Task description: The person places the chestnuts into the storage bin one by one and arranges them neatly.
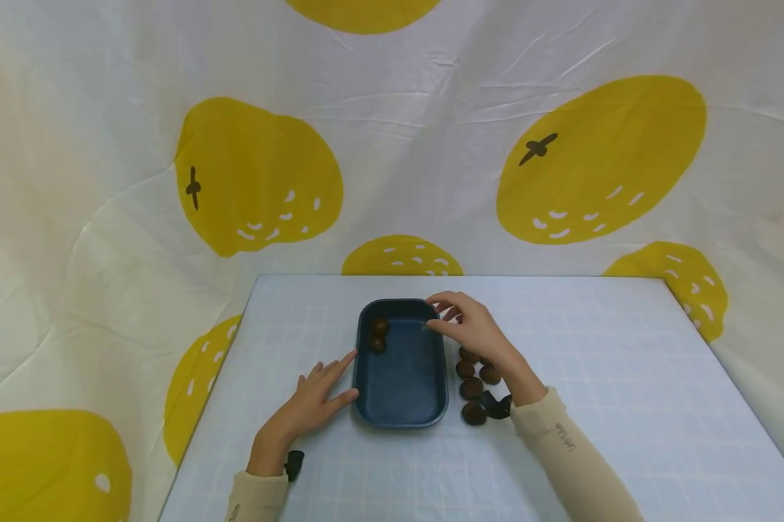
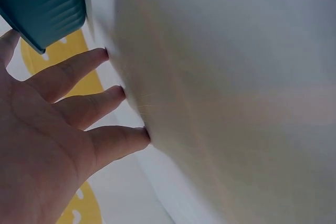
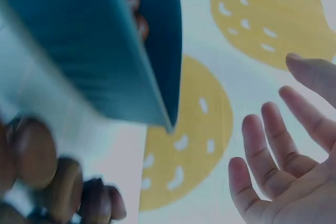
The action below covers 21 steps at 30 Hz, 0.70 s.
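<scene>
A dark blue rectangular tray (image 1: 401,423) lies on the table, with two round brown pieces that look like chestnuts (image 1: 378,335) inside near its left wall. My left hand (image 1: 313,406) is spread beside the tray's left side. Its index finger and thumb reach the rim, and in the left wrist view other fingertips meet the tabletop. Over the tray's far right corner hovers my right hand (image 1: 470,326), fingers loosely bent and apart. The right wrist view shows nothing in that hand (image 3: 289,177). Several similar brown pieces (image 1: 471,388) lie right of the tray, partly under the right forearm.
The table (image 1: 600,377) has a pale checked cover. Behind it hangs a white cloth (image 1: 418,181) printed with large yellow fruit. A dark object (image 1: 496,404) shows at the right wrist, and another (image 1: 294,464) at the left wrist.
</scene>
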### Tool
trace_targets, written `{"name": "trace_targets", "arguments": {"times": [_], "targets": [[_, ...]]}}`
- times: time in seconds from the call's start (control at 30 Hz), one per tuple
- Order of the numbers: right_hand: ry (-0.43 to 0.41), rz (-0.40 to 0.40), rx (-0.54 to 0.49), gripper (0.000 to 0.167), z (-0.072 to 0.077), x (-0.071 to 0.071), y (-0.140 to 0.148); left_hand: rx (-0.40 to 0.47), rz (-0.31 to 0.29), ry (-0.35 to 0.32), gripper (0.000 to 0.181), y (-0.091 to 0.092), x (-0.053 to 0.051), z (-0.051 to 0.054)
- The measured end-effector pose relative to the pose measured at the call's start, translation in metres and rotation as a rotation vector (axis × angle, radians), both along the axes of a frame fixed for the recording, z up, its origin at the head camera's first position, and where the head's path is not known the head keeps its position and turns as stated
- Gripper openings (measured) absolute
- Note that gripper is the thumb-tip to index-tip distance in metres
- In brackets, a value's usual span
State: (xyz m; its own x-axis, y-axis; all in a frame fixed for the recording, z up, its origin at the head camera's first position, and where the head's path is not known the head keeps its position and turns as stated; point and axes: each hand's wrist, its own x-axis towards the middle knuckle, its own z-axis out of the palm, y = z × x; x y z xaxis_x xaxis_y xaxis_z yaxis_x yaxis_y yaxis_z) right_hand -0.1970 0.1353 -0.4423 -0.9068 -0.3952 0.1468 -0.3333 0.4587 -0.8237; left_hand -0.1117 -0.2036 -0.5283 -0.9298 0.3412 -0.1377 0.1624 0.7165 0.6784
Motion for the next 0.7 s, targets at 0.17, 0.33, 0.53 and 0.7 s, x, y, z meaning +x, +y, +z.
{"name": "trace_targets", "arguments": {"times": [0.17, 0.33, 0.53, 0.7], "targets": [[0.043, -0.055, -0.002, 0.036, -0.007, 0.013, 0.024, 0.005, -0.001, -0.009, 0.074, 0.0, 0.0, 0.002], [0.09, -0.083, -0.028, 0.034, -0.021, 0.026, 0.047, 0.003, -0.002, -0.007, 0.074, 0.0, 0.001, 0.002], [0.133, -0.142, 0.004, 0.032, -0.045, 0.038, 0.071, -0.003, 0.003, -0.004, 0.074, -0.001, 0.001, 0.001], [0.066, -0.203, 0.038, 0.036, -0.069, 0.045, 0.088, 0.001, 0.004, -0.006, 0.074, -0.002, 0.001, 0.0]]}}
